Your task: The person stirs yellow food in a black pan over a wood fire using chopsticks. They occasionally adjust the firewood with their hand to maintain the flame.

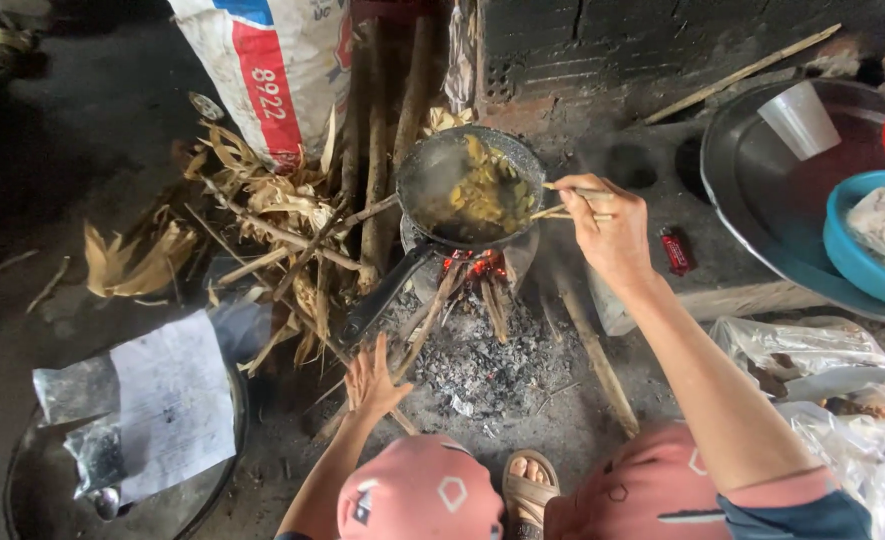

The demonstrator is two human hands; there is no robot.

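Right hand (610, 225) gripping chopsticks (572, 200), tips resting in pan (470, 188) of food over fire; my left hand (374, 380) spreading open near firewood (432, 315), below pan handle.

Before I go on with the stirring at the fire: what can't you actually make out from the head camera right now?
- Chopstick tips: hidden in the yellowish food in the dark round metal pan, held by the right hand.
- Pan's base and support: hidden by the pan itself.
- Left hand contact with the thin firewood sticks: unclear from above.
- Blue round plastic bowl: cut by the right edge.
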